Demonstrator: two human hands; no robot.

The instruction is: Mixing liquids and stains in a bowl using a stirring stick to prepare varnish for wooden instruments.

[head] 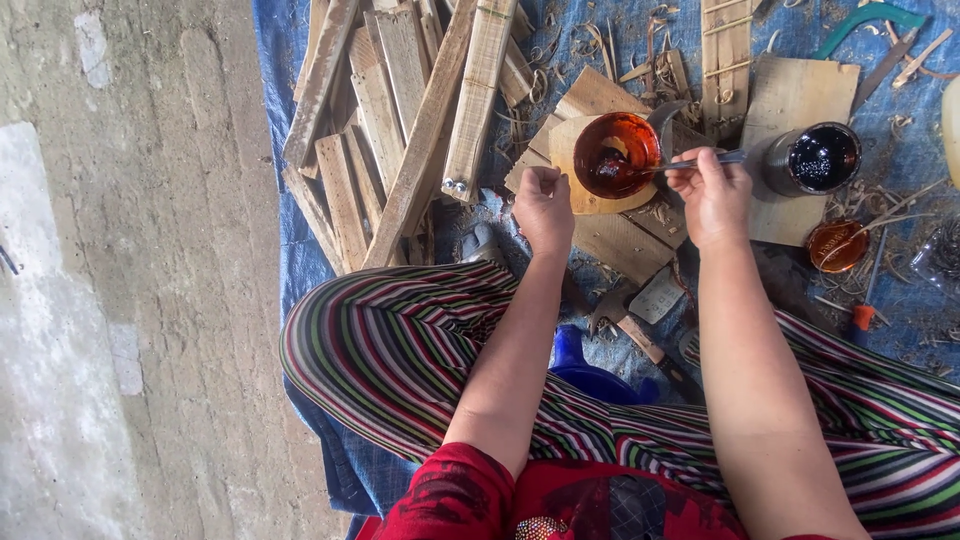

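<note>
Right hand (712, 195) pinches a thin metal stirrer (700, 161) in the round amber-liquid bowl (616, 154); left hand (543, 205), fingers curled, steadies its rim; best stirred slowly.

Upper centre of frame: small round bowl (617, 153), clear amber-red, holding dark reddish liquid, upright on a pale wooden offcut (590, 200). Thin metal-handled tool (700, 160) lying nearly level, tip dipped in the liquid, handle running rightward just above the bowl's rim.
</note>
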